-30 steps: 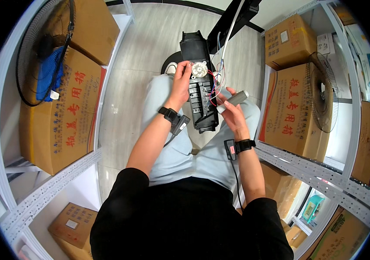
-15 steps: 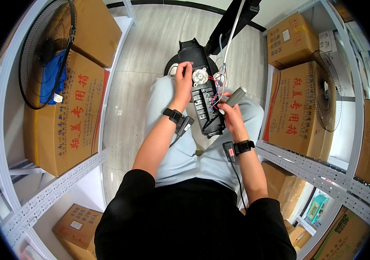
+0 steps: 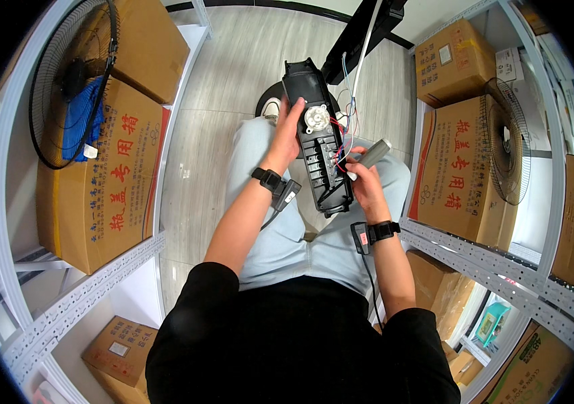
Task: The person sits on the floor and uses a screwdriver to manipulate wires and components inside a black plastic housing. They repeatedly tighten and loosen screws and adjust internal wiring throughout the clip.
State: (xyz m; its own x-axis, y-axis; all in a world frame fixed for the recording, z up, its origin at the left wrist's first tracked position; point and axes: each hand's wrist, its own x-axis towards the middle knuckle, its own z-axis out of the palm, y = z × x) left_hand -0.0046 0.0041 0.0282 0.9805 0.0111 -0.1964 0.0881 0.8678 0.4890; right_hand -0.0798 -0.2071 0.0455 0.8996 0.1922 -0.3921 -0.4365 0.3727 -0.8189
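Note:
A long black plastic housing [image 3: 306,86] lies lengthwise over my lap, its open inside facing up. My left hand [image 3: 288,137] is closed on its left edge, thumb on top, beside a round whitish part [image 3: 316,118]. Nearer me in the housing sits a row of push-button switches [image 3: 318,165]. Red, blue and white wires [image 3: 349,116] run from these parts toward the far right. My right hand [image 3: 368,186] is closed around a grey cylindrical tool [image 3: 375,153] and touches wires beside the switches. What the tool's working end touches is hidden.
A black stand post [image 3: 354,47] with a pale rod rises beyond the housing. Shelves on both sides hold cardboard boxes [image 3: 115,175] and fan grilles [image 3: 508,141]. Cables hang from the wrist devices [image 3: 285,194] on both my arms.
My left hand has come down from a raised pinch and taken hold of the housing's left edge. The housing has shifted slightly to the right, and my right hand has moved slightly with it.

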